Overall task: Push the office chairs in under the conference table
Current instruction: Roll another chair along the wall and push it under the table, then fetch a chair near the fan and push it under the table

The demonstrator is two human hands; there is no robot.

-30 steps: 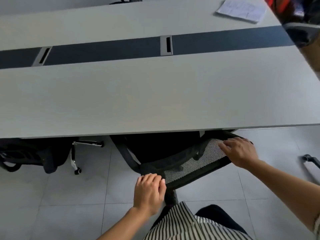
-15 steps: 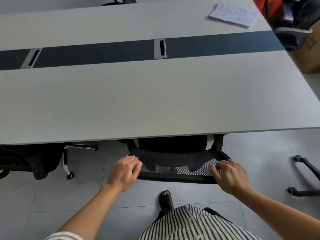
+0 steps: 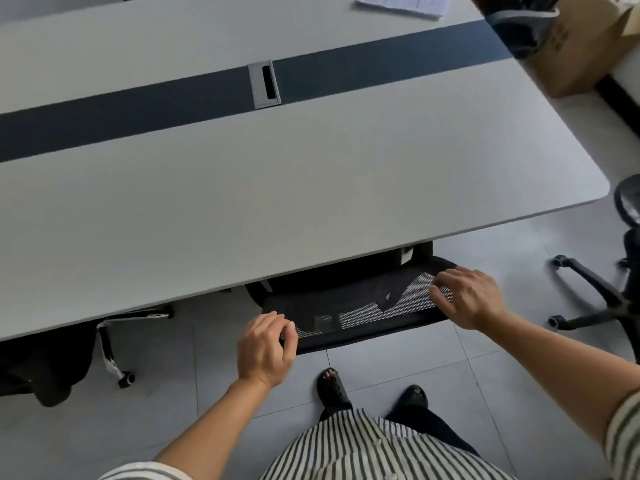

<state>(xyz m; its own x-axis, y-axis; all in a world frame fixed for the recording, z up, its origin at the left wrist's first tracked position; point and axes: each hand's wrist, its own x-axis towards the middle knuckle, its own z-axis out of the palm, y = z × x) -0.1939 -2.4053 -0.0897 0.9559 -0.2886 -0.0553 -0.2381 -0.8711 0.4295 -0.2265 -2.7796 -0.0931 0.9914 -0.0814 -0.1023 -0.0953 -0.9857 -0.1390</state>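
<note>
A black mesh-backed office chair sits tucked under the near edge of the long grey conference table; only the top of its backrest shows. My left hand grips the left end of the backrest's top rim, fingers curled over it. My right hand rests on the right end of the rim, fingers on the mesh. A second black chair is under the table at the far left. A third chair stands out on the floor at the right, its wheeled base visible.
A dark strip with a grey cable port runs along the table's middle. Papers lie at the far side. A cardboard box stands at the top right. My feet in black sandals stand on grey floor tiles.
The chair's backrest swung from angled to nearly parallel with the table edge and went farther under. My left hand shifted along the rim. The view turned right, showing the table's corner and third chair.
</note>
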